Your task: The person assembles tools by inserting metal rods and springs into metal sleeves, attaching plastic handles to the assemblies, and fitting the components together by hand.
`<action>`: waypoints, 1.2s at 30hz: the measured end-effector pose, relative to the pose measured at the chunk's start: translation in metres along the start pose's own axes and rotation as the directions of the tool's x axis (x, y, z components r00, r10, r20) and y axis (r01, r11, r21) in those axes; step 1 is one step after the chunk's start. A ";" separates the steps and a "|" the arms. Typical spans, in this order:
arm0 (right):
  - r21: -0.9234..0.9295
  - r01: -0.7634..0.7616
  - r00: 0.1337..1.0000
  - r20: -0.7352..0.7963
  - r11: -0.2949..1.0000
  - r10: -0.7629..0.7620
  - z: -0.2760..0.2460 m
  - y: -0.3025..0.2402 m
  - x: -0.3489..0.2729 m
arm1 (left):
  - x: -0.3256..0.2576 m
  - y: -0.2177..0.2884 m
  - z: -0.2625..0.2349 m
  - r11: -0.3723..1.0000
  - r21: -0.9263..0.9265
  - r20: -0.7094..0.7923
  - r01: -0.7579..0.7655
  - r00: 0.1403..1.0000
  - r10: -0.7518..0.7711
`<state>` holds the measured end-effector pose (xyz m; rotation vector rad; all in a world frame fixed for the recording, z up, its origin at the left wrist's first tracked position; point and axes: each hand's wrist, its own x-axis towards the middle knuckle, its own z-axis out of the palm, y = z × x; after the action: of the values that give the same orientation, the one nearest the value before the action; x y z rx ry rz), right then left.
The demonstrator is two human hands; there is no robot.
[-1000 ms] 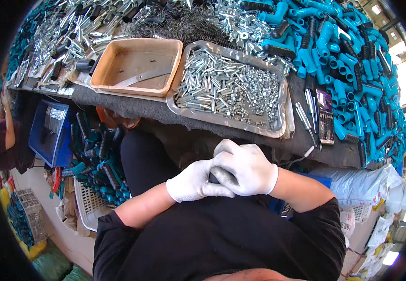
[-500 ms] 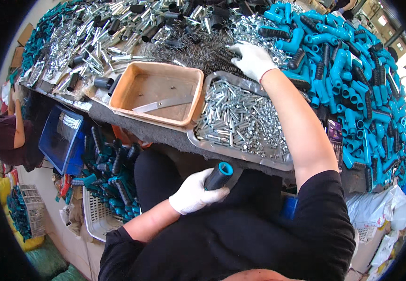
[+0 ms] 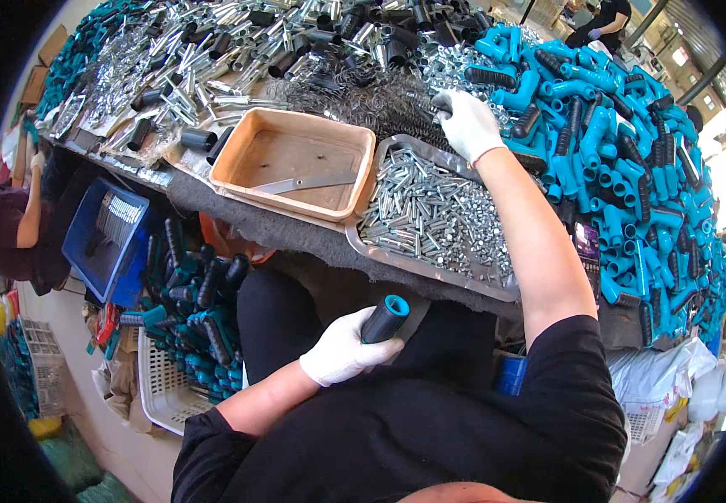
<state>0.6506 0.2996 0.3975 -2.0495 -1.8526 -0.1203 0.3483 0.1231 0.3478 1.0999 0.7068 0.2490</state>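
Note:
In front of my body, my gloved left hand (image 3: 348, 349) is wrapped round a black-and-teal tool handle (image 3: 386, 319), its round hollow teal end facing up. My gloved right hand (image 3: 469, 126) reaches over the bench, just right of a heap of dark coil springs (image 3: 363, 102). Its fingers are curled together at the tips; what they pinch, if anything, I cannot make out. Below that hand, a grey metal tray (image 3: 443, 274) holds short silver pins and small fittings. An orange-brown tray (image 3: 227, 164) to the left contains a flat metal strip (image 3: 304, 182).
Teal and black handles (image 3: 606, 159) pile up at the right. Metal tubes and black sleeves (image 3: 287, 59) cover the far bench. Below left are a blue bin (image 3: 86, 251) and a white basket (image 3: 147, 381) of handles. Another person (image 3: 19, 226) is at the far left.
My right hand has drawn slightly right and nearer, away from the springs, its fingers more curled. The left hand keeps hold of the handle. The whole view has shifted a little.

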 end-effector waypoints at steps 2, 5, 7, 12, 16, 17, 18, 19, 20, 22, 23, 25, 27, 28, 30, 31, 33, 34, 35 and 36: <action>-0.068 0.029 0.998 -0.047 0.997 -0.032 -0.001 0.001 -0.003 | -0.004 0.000 0.003 1.000 0.004 0.001 -0.020 1.000 0.020; -0.048 -0.033 0.986 -0.163 0.998 0.025 0.002 0.002 -0.009 | -0.008 -0.001 0.008 0.999 0.027 0.018 -0.030 0.999 0.030; -0.055 -0.083 0.997 -0.013 0.995 0.082 -0.006 -0.007 -0.008 | -0.013 -0.003 0.010 0.999 0.042 0.012 -0.017 1.000 0.017; -0.107 -0.043 0.998 0.046 0.993 0.048 -0.001 -0.007 -0.004 | -0.019 -0.014 0.016 0.994 0.105 -0.052 -0.042 0.997 0.048; -0.010 -0.059 0.994 -0.090 0.998 0.058 -0.009 -0.012 -0.010 | -0.025 -0.013 0.020 0.996 0.077 -0.077 -0.040 0.996 0.046; 0.065 -0.041 0.990 -0.130 0.997 0.049 -0.013 -0.012 -0.010 | -0.027 -0.013 0.020 0.996 0.077 -0.078 -0.040 0.996 0.046; 0.139 -0.019 0.985 -0.165 0.990 0.042 -0.016 -0.010 -0.012 | -0.028 -0.014 0.021 0.997 0.062 -0.081 -0.039 0.996 0.044; 0.106 -0.011 0.979 -0.203 0.994 0.033 -0.021 -0.012 -0.018 | -0.029 -0.012 0.022 0.998 0.056 -0.090 -0.034 0.995 0.039; 0.136 -0.015 0.974 -0.222 0.991 0.045 -0.028 -0.012 -0.023 | -0.028 -0.008 0.023 0.996 0.073 -0.075 -0.046 0.996 0.051; 0.259 0.011 0.956 -0.285 0.966 0.066 -0.043 -0.006 -0.034 | -0.025 -0.009 0.023 0.995 0.073 -0.042 -0.062 0.997 0.065; 0.349 0.046 0.942 -0.326 0.936 0.075 -0.050 -0.003 -0.040 | -0.026 -0.009 0.023 0.996 0.065 -0.051 -0.056 0.997 0.059; 0.619 0.191 0.960 -0.280 0.762 -0.013 -0.078 -0.024 -0.074 | -0.025 -0.010 0.020 0.993 0.065 -0.027 -0.097 0.995 0.099; 0.741 0.135 0.984 -0.022 0.657 -0.178 -0.105 -0.057 -0.125 | -0.028 -0.007 0.015 0.991 0.106 -0.054 -0.079 0.995 0.085; 0.624 0.285 0.931 0.000 0.727 -0.365 -0.117 -0.067 -0.147 | -0.029 -0.002 0.015 0.982 0.144 -0.052 -0.120 0.990 0.128; 0.535 0.411 0.823 0.129 0.738 -0.553 -0.125 -0.077 -0.188 | -0.025 -0.004 0.017 0.921 0.293 -0.035 -0.256 0.960 0.277; 0.573 0.375 0.796 0.203 0.728 -0.570 -0.122 -0.082 -0.203 | -0.023 -0.001 0.019 0.923 0.289 -0.012 -0.254 0.963 0.269; 0.607 0.205 0.803 0.343 0.767 -0.487 -0.114 -0.082 -0.222 | -0.019 0.009 0.025 0.711 0.624 0.087 -0.324 0.933 0.349; 0.592 0.168 0.814 0.368 0.788 -0.450 -0.115 -0.080 -0.226 | -0.013 0.002 0.027 0.720 0.607 0.087 -0.336 0.929 0.361; 0.588 0.157 0.819 0.372 0.793 -0.438 -0.113 -0.076 -0.229 | -0.010 -0.002 0.030 0.722 0.603 0.098 -0.340 0.930 0.355; 0.629 0.125 0.797 0.398 0.767 -0.455 -0.110 -0.070 -0.229 | -0.008 -0.006 0.031 0.699 0.631 0.075 -0.336 0.924 0.376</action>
<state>0.5728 0.0518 0.4435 -1.4093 -2.1629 0.9216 0.3609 0.0938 0.3540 1.9041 0.6373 0.3913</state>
